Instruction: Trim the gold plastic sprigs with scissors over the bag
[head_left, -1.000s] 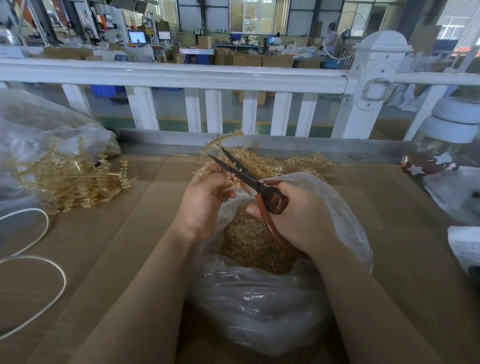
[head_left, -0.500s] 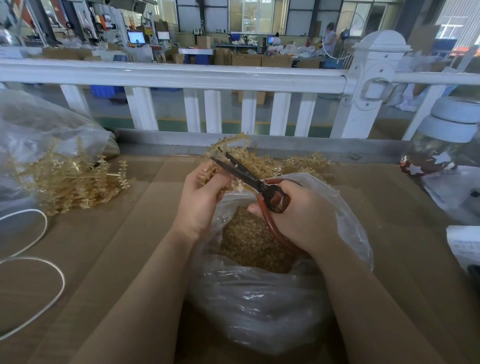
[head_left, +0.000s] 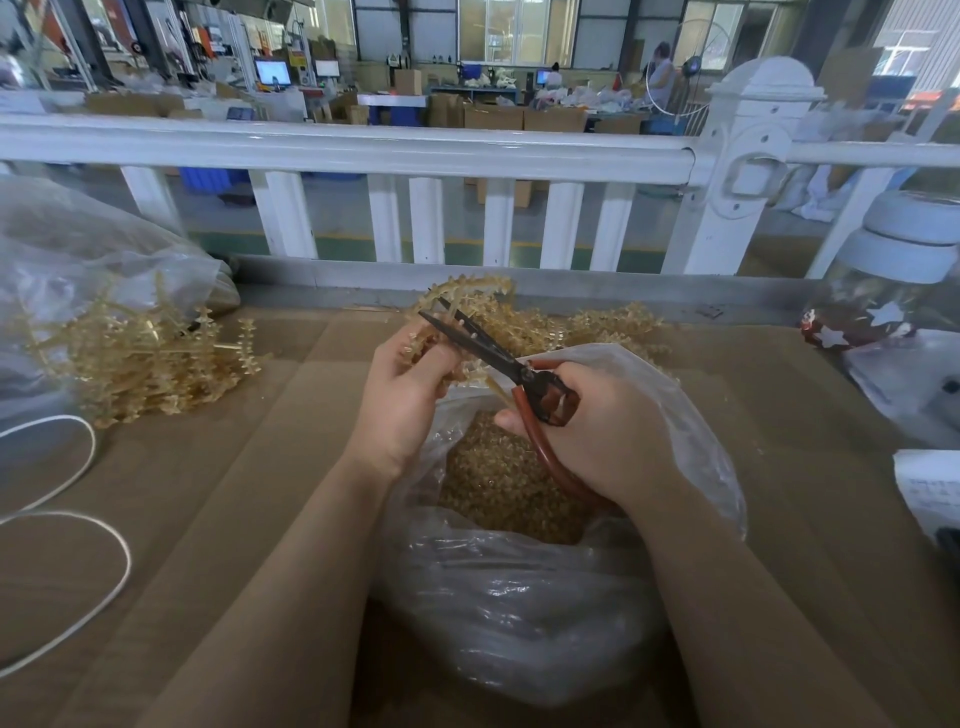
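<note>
My left hand (head_left: 402, 400) holds a gold plastic sprig (head_left: 457, 296) above the open mouth of a clear plastic bag (head_left: 519, 597). Gripped by my right hand (head_left: 602, 431) are scissors (head_left: 498, 356) with black blades and red-brown handles. The blades are slightly apart and point up-left across the sprig. Inside the bag lies a heap of small gold trimmed bits (head_left: 498, 483). More gold sprigs (head_left: 608, 325) lie on the table just behind the bag.
A pile of gold sprigs (head_left: 140, 358) spills from a second clear bag (head_left: 62, 249) at the left. A white cord (head_left: 67, 519) loops at the near left. A lidded jar (head_left: 883, 275) and papers (head_left: 930, 493) stand at the right. A white railing (head_left: 363, 150) backs the cardboard-covered table (head_left: 234, 493).
The scissors and sprig have shifted slightly up and left, and the blades have narrowed around the sprig. Both hands stay over the bag.
</note>
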